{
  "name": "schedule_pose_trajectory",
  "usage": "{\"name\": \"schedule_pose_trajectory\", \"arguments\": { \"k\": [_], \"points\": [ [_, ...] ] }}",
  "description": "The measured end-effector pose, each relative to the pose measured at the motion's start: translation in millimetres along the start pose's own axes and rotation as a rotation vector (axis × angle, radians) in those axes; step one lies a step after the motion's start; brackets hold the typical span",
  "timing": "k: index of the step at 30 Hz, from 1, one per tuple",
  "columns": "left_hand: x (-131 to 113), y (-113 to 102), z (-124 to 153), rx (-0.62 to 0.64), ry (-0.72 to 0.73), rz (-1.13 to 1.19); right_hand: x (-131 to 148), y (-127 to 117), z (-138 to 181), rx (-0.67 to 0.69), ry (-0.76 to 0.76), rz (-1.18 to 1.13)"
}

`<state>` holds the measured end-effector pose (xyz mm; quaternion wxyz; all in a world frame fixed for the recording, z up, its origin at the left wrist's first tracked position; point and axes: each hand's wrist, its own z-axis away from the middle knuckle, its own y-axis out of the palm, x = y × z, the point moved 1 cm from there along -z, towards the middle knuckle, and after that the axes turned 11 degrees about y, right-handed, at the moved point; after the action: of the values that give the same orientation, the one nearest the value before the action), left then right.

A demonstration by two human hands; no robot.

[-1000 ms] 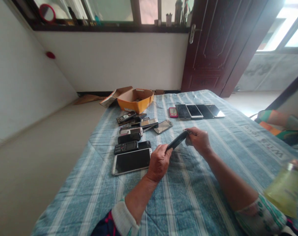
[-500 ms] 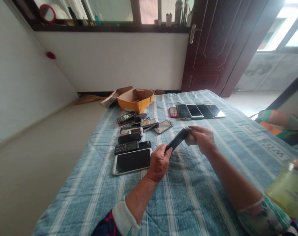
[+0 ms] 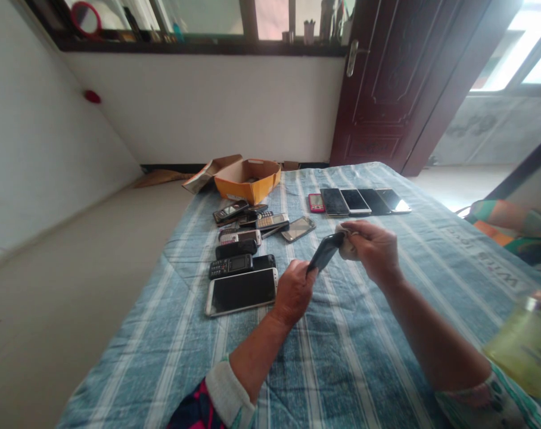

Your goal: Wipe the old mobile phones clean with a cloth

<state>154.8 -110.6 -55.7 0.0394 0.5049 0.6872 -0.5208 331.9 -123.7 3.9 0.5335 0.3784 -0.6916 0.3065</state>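
Note:
My left hand [image 3: 294,290] grips a dark mobile phone [image 3: 325,252] by its lower end and holds it tilted above the bed cover. At the phone's upper end, my right hand [image 3: 378,247] is closed on a small pale cloth [image 3: 348,249], which touches the phone's edge. Just left of my left hand lies a large white-framed smartphone [image 3: 242,292], screen dark. Behind it are a black keypad phone [image 3: 230,266] and a heap of older phones [image 3: 240,237]. A silver phone [image 3: 298,229] lies beyond the held one.
An orange cardboard box [image 3: 248,189] with its lid aside stands at the far edge. A row of smartphones [image 3: 355,202] lies at the back right, beside a small pink phone [image 3: 316,203]. A yellowish bottle [image 3: 521,345] is at the right. Blue striped cloth [image 3: 342,369] covers the surface.
The held phone has turned a little, showing more of its broad face. My right hand and the cloth have shifted slightly at its top end.

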Motion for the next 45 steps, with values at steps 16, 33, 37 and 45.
{"name": "schedule_pose_trajectory", "arguments": {
  "k": [16,33,37,45],
  "points": [
    [-3,-6,5,-0.268,0.157,-0.011,3,17,21,0.15,-0.214,0.153],
    [-6,-12,5,-0.313,0.066,-0.011,-54,29,18,0.26,0.106,0.201],
    [-5,-12,6,-0.319,0.065,-0.004,-39,27,18,0.209,0.181,0.093],
    [-5,-11,6,-0.307,0.12,0.025,-3,26,24,0.14,0.008,0.019]
  ]
}}
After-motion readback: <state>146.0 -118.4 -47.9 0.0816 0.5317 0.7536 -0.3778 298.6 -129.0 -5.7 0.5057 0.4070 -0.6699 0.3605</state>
